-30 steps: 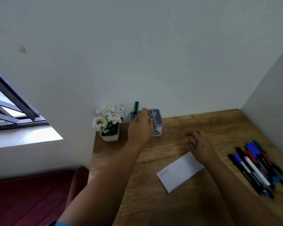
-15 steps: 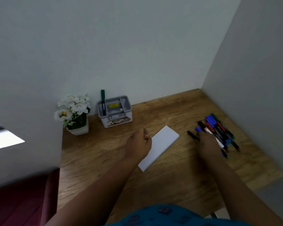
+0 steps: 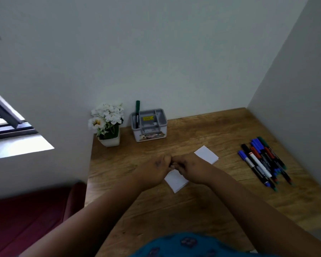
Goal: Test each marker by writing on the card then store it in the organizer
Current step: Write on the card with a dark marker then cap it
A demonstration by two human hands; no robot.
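A second ago our left hand (image 3: 154, 169) was up at the grey organizer (image 3: 149, 125), where 1 green marker (image 3: 137, 113) now stands in the back left slot. Then our right hand (image 3: 190, 168) went over to the pile of markers (image 3: 261, 160) on the right of the surface (image 3: 202, 210). Now both hands have come back together over the white card (image 3: 206, 153), so we think 1 marker is done and the next one is about to be opened and tried. Both hands have their fingers curled and the fingertips meet in the middle. They seem to pinch something small between them, maybe a marker and its cap, but we cannot tell what it is. The card lies flat under our hands, partly hidden. The other markers wait in their pile, well apart from the organizer.
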